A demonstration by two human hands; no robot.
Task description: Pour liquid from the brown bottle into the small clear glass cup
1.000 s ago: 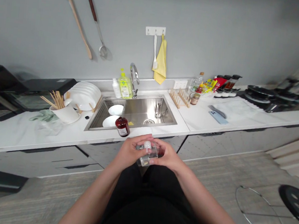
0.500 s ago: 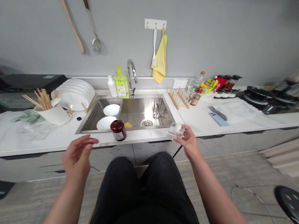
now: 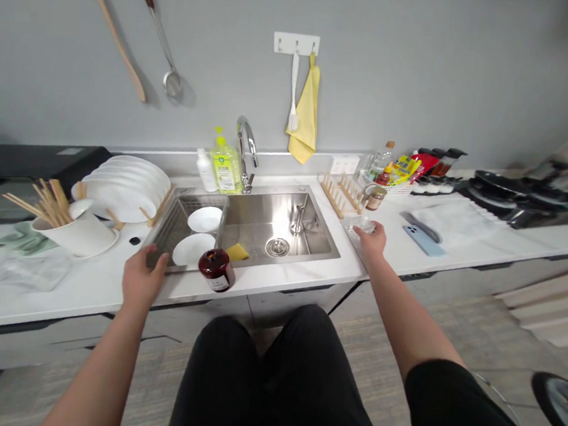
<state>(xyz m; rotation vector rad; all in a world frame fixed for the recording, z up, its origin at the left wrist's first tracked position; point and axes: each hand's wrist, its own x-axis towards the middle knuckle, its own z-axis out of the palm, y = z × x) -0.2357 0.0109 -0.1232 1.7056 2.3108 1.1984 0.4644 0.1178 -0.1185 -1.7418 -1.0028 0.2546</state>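
My right hand (image 3: 372, 243) is closed around a small clear glass-like piece (image 3: 358, 224), low over the counter right of the sink, beside the wooden dish rack (image 3: 342, 195). Whether the piece touches the counter I cannot tell. At the sink's front left corner, my left hand (image 3: 143, 274) is empty, thumb and fingers apart. A dark red-brown bottle (image 3: 216, 270) with a pale label and an uncapped neck stands on the sink's front ledge. Just behind it, two white bowls (image 3: 193, 250) sit in the sink's left part, with a yellow sponge (image 3: 237, 253) nearby.
The steel sink (image 3: 283, 221) has a tall faucet (image 3: 248, 146). To its left stand white plates (image 3: 128, 188), a chopstick holder (image 3: 78, 233) and a green cloth (image 3: 23, 238). A phone (image 3: 422, 240), a jar (image 3: 374, 197) and a basket of condiments (image 3: 391, 187) are on the right.
My right hand has carried the clear piece rightward, from the sink's front edge to the counter by the dish rack. My left hand has shifted slightly toward the sink's left corner.
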